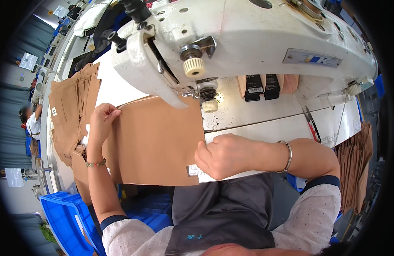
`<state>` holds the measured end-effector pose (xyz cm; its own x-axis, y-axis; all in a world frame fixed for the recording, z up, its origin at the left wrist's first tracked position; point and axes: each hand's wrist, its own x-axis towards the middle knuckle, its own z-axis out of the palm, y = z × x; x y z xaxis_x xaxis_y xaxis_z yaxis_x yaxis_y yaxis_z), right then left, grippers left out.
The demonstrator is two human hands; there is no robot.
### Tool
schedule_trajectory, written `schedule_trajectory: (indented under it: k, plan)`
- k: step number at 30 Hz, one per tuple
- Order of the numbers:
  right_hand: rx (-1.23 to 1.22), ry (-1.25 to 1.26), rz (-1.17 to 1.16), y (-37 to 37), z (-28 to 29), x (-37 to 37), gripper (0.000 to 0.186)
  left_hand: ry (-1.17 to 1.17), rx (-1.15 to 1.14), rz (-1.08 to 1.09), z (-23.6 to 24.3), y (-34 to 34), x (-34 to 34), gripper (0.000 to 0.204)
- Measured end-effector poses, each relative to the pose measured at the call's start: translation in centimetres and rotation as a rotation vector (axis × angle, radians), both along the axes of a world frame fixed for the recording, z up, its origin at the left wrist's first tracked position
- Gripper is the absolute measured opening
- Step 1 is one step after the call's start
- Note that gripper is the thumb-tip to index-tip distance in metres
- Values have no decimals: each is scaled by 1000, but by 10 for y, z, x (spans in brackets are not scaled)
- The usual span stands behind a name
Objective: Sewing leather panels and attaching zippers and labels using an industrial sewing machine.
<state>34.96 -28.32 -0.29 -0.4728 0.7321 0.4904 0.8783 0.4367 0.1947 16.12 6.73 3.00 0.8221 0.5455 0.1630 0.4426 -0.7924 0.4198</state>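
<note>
A flat piece of brown fabric (158, 136) lies across the white sewing table, its far edge close to the presser foot area of a white sewing machine (231, 34). My left hand (103, 119) is closed at the fabric's far left corner, thumb and fingers pinching the edge. At the right edge of the cloth, my right hand (220, 155) is curled, with thumb and forefinger gripping the side. Beneath that hand, a ruler strip (193, 171) shows on the table. The needle itself is hidden behind the machine's head.
Brown cut pieces (73, 111) are piled at the left. Red-handled scissors (312, 124) and black-banded bundles (263, 86) lie to the right, under and beside the machine arm. More brown fabric (355, 164) hangs off the right side. A blue crate (62, 202) stands at lower left.
</note>
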Motion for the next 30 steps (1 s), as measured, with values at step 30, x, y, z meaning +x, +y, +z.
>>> schedule_trajectory:
  k: [30]
  plan:
    - [66,24,-36,3,-3,-5,21,-30,425,-573,-15,-179,58,48]
